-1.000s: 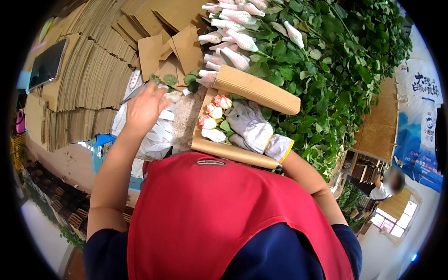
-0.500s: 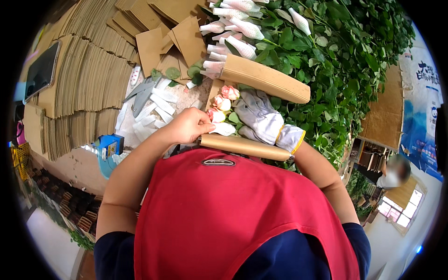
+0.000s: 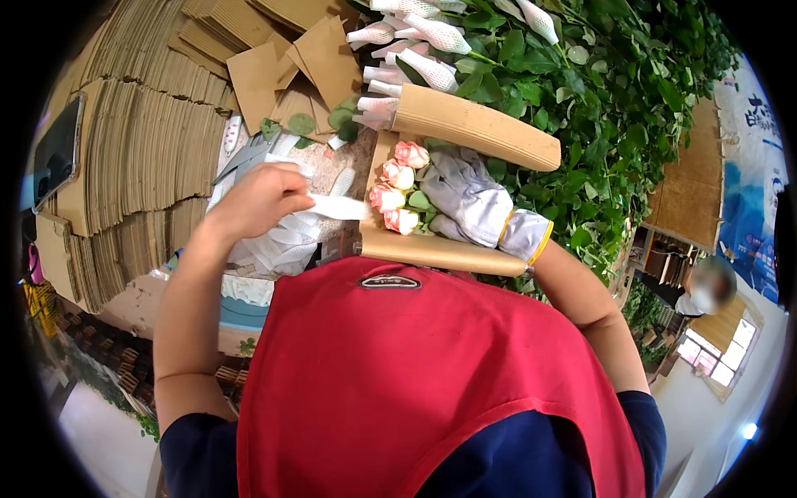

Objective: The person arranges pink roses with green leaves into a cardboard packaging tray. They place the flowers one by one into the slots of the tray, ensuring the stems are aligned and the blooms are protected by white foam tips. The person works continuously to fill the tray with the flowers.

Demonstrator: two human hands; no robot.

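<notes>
White mesh sleeve [image 3: 340,207] pinched in my left hand [image 3: 259,202] | gloved right hand [image 3: 475,197]: grip unclear | four centre roses [image 3: 387,197] bare; upper-centre buds [image 3: 438,35] already sleeved

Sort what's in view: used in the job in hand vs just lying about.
In the job:
White foam-mesh sleeve, pinched in the bare left hand
Pink-and-cream roses, stems under the white-gloved right hand
Brown cardboard wrap beneath the roses

Apparently just lying about:
Black rectangular phone, far left
Loose round green leaves
</notes>
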